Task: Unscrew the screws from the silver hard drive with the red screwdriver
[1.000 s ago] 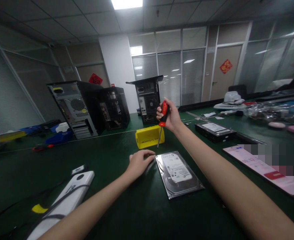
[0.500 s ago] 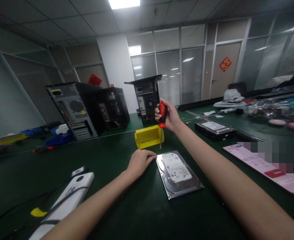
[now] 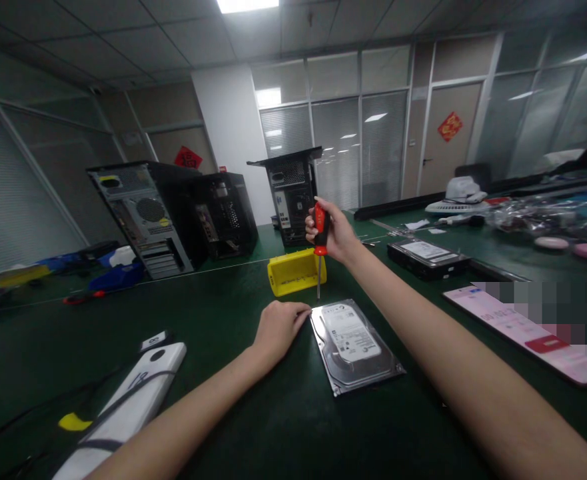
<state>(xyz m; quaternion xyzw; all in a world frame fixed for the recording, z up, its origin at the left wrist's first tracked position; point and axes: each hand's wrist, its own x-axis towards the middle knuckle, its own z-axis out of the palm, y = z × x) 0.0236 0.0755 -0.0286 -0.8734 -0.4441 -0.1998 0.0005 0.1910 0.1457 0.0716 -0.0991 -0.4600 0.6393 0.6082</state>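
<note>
One screwdriver (image 3: 321,230) in right hand (image 3: 339,235), one hard drive (image 3: 356,350) at left hand (image 3: 278,328)

Screwdriver (image 3: 322,227) in right hand (image 3: 342,235) stands way closer to vertical now, pretty obvious lean one second ago. Tip sits bit lower, nearer far edge of hard drive (image 3: 356,337). Left hand (image 3: 277,328) changes too: loosely spread fingers earlier, now bunched up, thumb and index together by drive's corner.
</note>
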